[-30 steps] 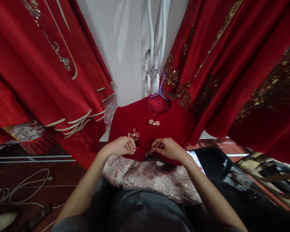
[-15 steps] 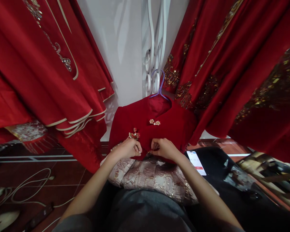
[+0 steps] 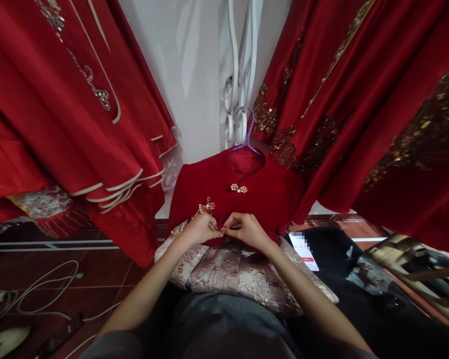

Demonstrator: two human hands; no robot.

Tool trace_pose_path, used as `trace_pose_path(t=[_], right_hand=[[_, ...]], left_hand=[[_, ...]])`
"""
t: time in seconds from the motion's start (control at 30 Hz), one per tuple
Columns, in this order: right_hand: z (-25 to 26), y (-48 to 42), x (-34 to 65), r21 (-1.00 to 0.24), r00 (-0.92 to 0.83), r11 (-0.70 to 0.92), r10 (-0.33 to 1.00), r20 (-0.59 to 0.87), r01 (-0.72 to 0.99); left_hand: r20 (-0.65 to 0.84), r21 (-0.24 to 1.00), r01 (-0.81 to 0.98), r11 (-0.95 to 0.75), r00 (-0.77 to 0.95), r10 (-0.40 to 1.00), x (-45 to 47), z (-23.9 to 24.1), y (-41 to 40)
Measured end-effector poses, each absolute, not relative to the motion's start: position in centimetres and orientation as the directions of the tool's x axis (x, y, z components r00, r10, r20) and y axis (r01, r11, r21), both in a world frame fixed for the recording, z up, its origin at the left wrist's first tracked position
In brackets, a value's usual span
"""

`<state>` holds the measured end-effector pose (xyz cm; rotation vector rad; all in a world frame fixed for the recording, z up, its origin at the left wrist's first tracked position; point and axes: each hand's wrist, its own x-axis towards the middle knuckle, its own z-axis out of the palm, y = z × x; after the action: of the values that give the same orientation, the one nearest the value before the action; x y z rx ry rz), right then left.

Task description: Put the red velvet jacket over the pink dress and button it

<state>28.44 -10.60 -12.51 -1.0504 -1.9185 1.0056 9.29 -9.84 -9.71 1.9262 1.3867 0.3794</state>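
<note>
A person's left hand [image 3: 202,227] and right hand [image 3: 248,230] meet over a red garment [image 3: 205,178], fingertips pinched around a small shiny piece [image 3: 223,230], too tiny to make out. Just above the left hand sits a jewelled ornament [image 3: 208,205]; above the right, a pearl clasp [image 3: 234,187]. Pale brocade [image 3: 232,271] lies below both hands; a phone [image 3: 304,255] rests beyond the right wrist.

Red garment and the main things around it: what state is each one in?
Red garment, on the hanger
Purple hanger, in the garment's neck, hook up
Pearl clasp, halves meeting, seemingly fastened
Small ornament, pinched between both grips, mostly hidden
Left grip, pinched shut
Right grip, pinched shut
Patterned fabric, rumpled
Phone, face up, screen lit
White cable, loosely looped
Plastic packaging, crumpled
</note>
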Motion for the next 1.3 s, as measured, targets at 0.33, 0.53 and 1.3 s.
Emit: trace_pose_path(t=[0.33, 0.53, 1.3], right_hand=[[-12.4, -11.0, 28.0, -0.811, -0.397, 0.418, 0.882, 0.254, 0.410], [-11.9, -11.5, 27.8, -0.721, -0.402, 0.440, 0.883, 0.241, 0.535], [-10.1, -11.7, 30.6, -0.597, -0.497, 0.431, 0.866, 0.062, 0.677]], left_hand=[[-0.219, 0.763, 0.642, -0.075, 0.366, 0.904, 9.2, -10.7, -9.5], [-0.170, 0.700, 0.699, -0.149, 0.365, 0.915, 8.7, -9.7, -9.5], [-0.056, 0.350, 0.855, -0.382, 0.427, 0.903, 9.9, -9.2, -11.0]])
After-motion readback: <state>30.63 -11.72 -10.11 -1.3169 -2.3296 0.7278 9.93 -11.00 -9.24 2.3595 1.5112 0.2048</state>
